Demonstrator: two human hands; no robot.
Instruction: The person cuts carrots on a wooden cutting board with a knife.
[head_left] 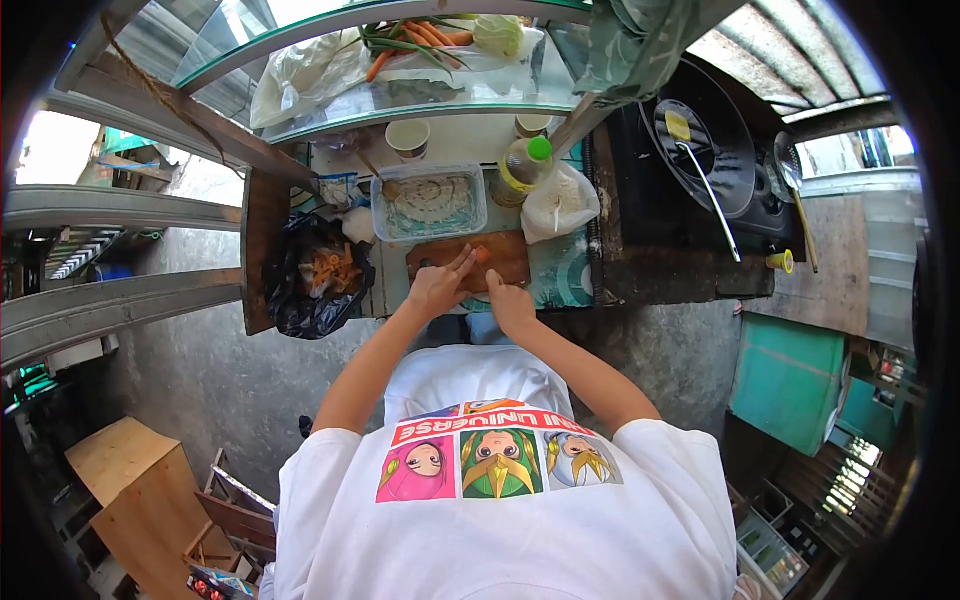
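Note:
A wooden cutting board (515, 262) lies at the front of the counter, with a small orange piece of carrot (483, 255) on it. My left hand (440, 288) rests on the board, its fingertips pressed against the carrot piece. Just right of it, my right hand (512, 304) is closed at the board's front edge. Whatever it grips is too hidden to make out. Behind the board sits a clear plastic tub (430, 230) with a pale, wet mixture and a spoon in it. A black plastic bag (292, 300) of orange peelings stands left of the board.
A bottle with a green cap (540, 149) and a white bag (560, 208) stand behind the board. To the right is a stove with a dark pan (735, 185) and a spatula (710, 205). Carrots (425, 36) and a cabbage (498, 36) lie on the glass shelf above.

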